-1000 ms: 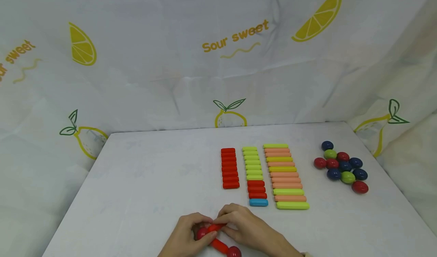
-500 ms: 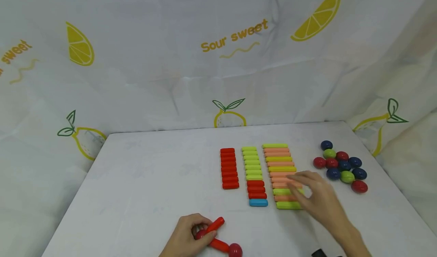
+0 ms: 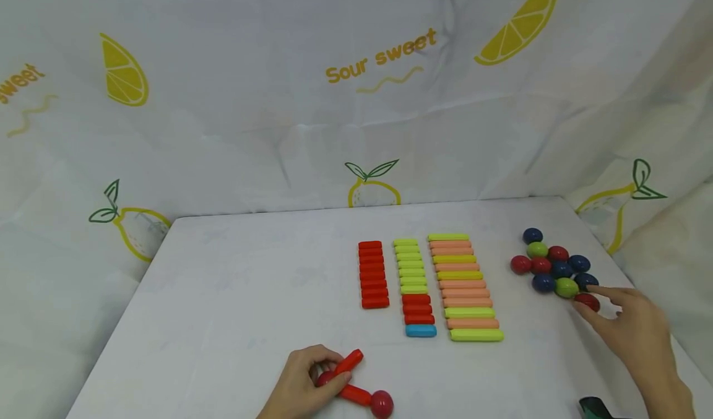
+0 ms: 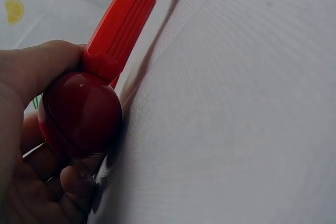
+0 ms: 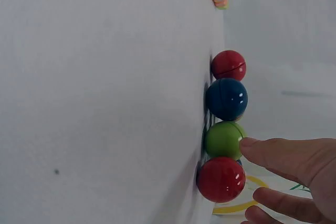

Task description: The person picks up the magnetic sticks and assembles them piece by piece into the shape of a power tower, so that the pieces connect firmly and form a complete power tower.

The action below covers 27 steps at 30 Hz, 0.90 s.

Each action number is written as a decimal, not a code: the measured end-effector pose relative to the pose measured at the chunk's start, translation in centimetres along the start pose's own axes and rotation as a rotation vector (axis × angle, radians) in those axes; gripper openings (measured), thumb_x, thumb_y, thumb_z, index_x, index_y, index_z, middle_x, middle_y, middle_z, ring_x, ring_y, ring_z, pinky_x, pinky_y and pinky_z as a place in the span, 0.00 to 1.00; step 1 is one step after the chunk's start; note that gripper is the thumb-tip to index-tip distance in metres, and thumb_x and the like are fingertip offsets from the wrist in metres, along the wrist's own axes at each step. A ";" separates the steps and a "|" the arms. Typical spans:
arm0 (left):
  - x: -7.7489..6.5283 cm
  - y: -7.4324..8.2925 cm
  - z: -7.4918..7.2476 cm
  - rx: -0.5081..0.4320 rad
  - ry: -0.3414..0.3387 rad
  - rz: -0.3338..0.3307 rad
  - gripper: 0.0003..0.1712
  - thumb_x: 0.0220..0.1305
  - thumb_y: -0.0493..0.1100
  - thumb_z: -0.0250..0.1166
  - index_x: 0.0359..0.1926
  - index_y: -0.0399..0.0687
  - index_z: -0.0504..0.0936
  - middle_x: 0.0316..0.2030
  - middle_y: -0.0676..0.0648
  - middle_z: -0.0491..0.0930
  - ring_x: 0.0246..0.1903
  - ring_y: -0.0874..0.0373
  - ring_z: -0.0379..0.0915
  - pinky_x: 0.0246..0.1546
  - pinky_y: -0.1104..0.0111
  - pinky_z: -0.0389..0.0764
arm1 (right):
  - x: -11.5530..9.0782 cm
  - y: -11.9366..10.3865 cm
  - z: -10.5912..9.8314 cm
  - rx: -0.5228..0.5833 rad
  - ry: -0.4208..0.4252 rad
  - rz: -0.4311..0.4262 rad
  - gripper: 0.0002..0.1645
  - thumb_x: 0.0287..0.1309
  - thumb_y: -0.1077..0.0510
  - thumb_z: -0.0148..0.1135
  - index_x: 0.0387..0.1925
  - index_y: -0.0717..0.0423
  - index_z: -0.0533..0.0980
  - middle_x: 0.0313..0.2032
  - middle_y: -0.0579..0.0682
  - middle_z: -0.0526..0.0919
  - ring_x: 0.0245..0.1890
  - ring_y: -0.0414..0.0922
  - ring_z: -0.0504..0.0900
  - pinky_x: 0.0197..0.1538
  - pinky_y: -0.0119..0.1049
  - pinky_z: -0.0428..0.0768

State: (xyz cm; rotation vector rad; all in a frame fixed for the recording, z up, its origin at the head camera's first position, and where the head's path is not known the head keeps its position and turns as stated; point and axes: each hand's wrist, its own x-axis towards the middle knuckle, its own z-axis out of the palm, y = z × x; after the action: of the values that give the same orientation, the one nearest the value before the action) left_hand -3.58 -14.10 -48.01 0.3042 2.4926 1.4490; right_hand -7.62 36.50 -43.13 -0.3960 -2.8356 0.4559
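My left hand (image 3: 306, 379) grips a joined piece at the front of the table. Its red ball (image 4: 81, 114) sits within the fingers, with the thumb pressed along the joint. From that ball one short red rod (image 3: 350, 361) points up and right, and another red rod (image 3: 355, 395) runs to a second red ball (image 3: 381, 404). At the right, my right hand (image 3: 635, 320) reaches to a loose red ball (image 3: 588, 302), thumb and forefinger spread on either side of it. In the right wrist view the fingers are extended, close to this ball and a green ball (image 5: 224, 140).
Several blue, green and red balls (image 3: 561, 270) cluster at the table's right. Left of them lie a column of long peach, yellow and green rods (image 3: 465, 285), a column of short green and red rods with a blue rod (image 3: 420, 330), and a column of red rods (image 3: 373, 275).
My right hand has left the joined piece and swung right, over the long rods, to the ball cluster. The left hand stays in place, still holding the piece.
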 end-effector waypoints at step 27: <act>0.0 0.1 -0.1 -0.023 0.002 0.016 0.10 0.59 0.50 0.75 0.39 0.53 0.88 0.28 0.58 0.81 0.26 0.72 0.69 0.24 0.77 0.71 | 0.3 0.6 1.3 -0.030 -0.225 0.191 0.33 0.55 0.61 0.73 0.55 0.81 0.73 0.38 0.77 0.77 0.36 0.64 0.76 0.36 0.54 0.82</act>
State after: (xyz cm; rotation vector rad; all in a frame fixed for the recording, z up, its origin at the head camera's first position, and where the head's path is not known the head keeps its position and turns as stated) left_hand -3.60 -14.16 -47.85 0.3200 2.4785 1.4841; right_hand -8.11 36.81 -44.52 -0.6642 -3.0376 0.5248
